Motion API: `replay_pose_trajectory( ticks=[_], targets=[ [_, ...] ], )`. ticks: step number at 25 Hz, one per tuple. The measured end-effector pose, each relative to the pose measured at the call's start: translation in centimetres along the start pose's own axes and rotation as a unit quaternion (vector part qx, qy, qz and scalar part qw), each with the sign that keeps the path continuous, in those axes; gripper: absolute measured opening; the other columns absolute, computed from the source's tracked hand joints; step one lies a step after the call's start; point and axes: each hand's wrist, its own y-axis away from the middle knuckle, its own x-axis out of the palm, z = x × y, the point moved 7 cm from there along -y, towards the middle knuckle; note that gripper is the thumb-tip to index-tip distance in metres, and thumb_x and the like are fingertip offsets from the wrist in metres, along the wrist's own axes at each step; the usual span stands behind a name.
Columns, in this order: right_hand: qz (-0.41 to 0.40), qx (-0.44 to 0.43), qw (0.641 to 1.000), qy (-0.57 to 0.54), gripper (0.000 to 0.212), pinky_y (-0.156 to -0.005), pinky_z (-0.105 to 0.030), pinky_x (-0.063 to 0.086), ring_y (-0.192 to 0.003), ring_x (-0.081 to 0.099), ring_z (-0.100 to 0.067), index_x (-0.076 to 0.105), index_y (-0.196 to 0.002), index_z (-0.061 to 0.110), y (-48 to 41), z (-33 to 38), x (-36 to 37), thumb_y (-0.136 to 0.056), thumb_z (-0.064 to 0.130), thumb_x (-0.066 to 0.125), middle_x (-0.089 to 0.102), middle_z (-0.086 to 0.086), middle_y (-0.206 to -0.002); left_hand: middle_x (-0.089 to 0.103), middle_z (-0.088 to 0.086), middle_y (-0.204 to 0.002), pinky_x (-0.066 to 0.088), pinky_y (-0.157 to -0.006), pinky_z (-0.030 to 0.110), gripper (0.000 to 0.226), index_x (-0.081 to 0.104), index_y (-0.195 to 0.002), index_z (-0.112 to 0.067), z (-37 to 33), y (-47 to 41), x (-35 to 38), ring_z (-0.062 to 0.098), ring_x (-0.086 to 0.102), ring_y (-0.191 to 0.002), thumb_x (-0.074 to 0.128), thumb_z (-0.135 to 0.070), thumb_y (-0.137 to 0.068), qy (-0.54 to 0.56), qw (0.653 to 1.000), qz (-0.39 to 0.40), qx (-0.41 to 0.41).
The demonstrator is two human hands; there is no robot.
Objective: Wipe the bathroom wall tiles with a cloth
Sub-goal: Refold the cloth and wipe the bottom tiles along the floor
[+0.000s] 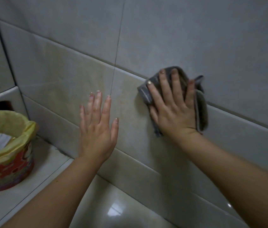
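The wall tiles [195, 38] fill most of the view: large grey glossy tiles above, and below them a band of beige, faintly stained tiles crossed by raised border strips and one thin vertical grout line. Beneath the wall runs a tiled ledge [36, 181], and the shiny floor [113, 209] shows at the bottom edge of the view.

At the left end of the ledge, near the wall corner, stands a small red patterned waste bin [8, 171] lined with a yellow plastic bag [14, 129]; white paper lies inside it. It sits well clear of the stretch being wiped, probably so it stays out of the way.

The right hand [172, 109] is spread flat, fingers wide, pressing a grey cloth [200, 104] against the wall where the beige band meets the upper grey tiles. The open palm spreads pressure over the bunched fabric, which suits rubbing better than pinching would.

The left hand [97, 127] is open and empty, fingers extended, palm toward the beige tile just left of the cloth; whether it touches the tile cannot be told. It likely steadies the body.
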Motion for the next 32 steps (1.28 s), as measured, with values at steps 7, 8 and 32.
replay_pose_trajectory(
  ticks=[7, 8, 32],
  targets=[
    [0.03, -0.167, 0.984, -0.049, 0.057, -0.12, -0.05, 0.005, -0.141, 0.035, -0.036, 0.048, -0.143, 0.013, 3.4, 5.2, 0.7, -0.091, 0.031, 0.062, 0.039, -0.016, -0.151, 0.018, 0.013, -0.163, 0.011, -0.121, 0.055, 0.064, 0.021, -0.155, -0.014, 1.7, 0.0, 0.1, 0.029, 0.008, -0.152, 0.034, -0.039, -0.098, 0.004, 1.0, 0.011, -0.027],
    [0.007, -0.146, 0.988, -0.049, 0.056, -0.119, -0.051, 0.006, -0.141, 0.034, -0.037, 0.047, -0.143, 0.013, 1.8, 4.3, -0.1, -0.093, 0.034, 0.058, 0.038, -0.016, -0.152, 0.018, 0.013, -0.163, 0.011, -0.122, 0.055, 0.064, 0.021, -0.155, -0.013, 1.7, -0.1, 0.0, 0.029, 0.009, -0.152, 0.034, -0.039, -0.098, 0.004, 1.0, 0.014, -0.023],
    [0.094, -0.257, 0.961, -0.028, 0.058, -0.119, -0.053, -0.011, -0.14, 0.036, -0.035, 0.049, -0.142, 0.011, 5.2, 18.8, 7.3, -0.086, 0.027, 0.045, 0.041, -0.014, -0.151, 0.016, 0.011, -0.164, -0.003, -0.122, 0.044, 0.064, 0.022, -0.155, -0.014, 9.4, 3.5, -0.6, 0.027, 0.008, -0.152, 0.033, -0.039, -0.097, -0.051, 0.994, 0.064, -0.074]
  ],
)
